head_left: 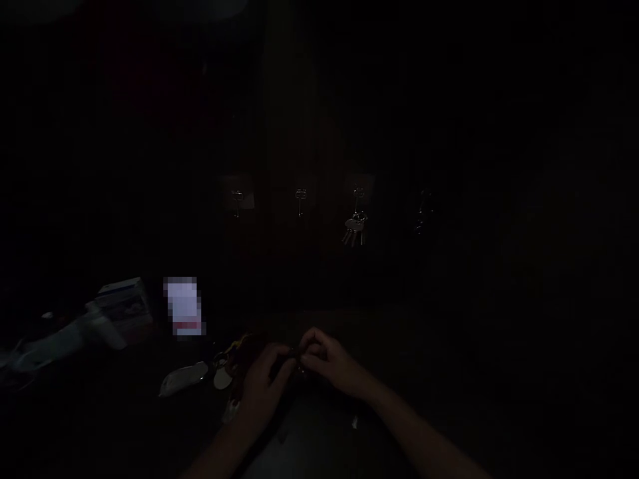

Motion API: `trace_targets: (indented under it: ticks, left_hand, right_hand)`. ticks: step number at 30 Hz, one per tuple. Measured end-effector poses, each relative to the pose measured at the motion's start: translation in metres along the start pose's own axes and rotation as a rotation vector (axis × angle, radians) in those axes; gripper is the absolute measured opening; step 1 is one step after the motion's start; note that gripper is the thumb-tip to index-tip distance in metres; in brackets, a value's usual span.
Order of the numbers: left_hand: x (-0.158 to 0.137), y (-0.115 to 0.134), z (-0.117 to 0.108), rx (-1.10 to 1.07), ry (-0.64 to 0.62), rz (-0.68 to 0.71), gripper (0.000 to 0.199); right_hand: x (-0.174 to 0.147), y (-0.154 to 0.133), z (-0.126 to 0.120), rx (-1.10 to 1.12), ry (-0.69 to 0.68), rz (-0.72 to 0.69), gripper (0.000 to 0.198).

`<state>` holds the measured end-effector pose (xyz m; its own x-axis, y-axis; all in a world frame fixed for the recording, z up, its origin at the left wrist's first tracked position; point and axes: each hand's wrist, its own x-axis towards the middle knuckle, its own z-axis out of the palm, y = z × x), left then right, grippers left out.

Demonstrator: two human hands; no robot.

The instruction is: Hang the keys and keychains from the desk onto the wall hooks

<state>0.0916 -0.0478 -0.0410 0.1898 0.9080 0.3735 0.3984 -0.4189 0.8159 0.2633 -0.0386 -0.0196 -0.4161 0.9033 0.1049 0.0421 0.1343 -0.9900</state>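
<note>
Darkness hid most edges. At left a square-cornered box (127,313) showed dimly; beside it glowed a bright rectangle (184,305), its detail blurred. Nearer lay a pale, smooth oblong (184,379), then a flat rounded tag (222,379). The left hand (265,378) and right hand (329,362), fingers narrow, flanked a small glinting thing (300,368), too dark to identify; whether either gripped it, I couldn't tell. Farther right, metal keys (355,226) hung from a wire hook (359,192).

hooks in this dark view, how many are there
4, in a row: left hook, second hook, third hook with keys hanging, and a faint fourth hook at right. More may hide in the dark.
</note>
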Motion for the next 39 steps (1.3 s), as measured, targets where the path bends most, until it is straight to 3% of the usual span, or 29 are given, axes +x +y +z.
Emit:
trace_targets:
  ticks: [8, 12, 19, 24, 30, 39]
  left_hand:
    - [-0.001, -0.008, 0.001, 0.058, 0.135, -0.006, 0.016]
    - [0.0, -0.004, 0.0, 0.036, 0.106, -0.003, 0.019]
    - [0.001, -0.002, -0.003, 0.072, 0.04, -0.032, 0.019]
    - [0.001, -0.006, 0.001, 0.135, -0.01, -0.07, 0.03]
    - [0.0, -0.01, 0.005, 0.248, -0.079, 0.056, 0.028]
    - [0.001, 0.0, 0.004, 0.366, -0.223, 0.162, 0.026]
  right_hand:
    - [-0.004, -0.003, 0.004, -0.175, 0.012, -0.008, 0.026]
    - [-0.004, 0.003, 0.008, -0.303, 0.045, -0.049, 0.012]
    - [0.0, 0.006, 0.002, -0.405, 0.121, -0.146, 0.012]
    - [0.002, -0.001, -0.016, -0.171, 0.338, -0.112, 0.024]
    - [-0.001, -0.012, -0.041, 0.164, 0.548, -0.112, 0.027]
    - [-0.01, -0.029, -0.081, 0.281, 0.825, -0.228, 0.032]
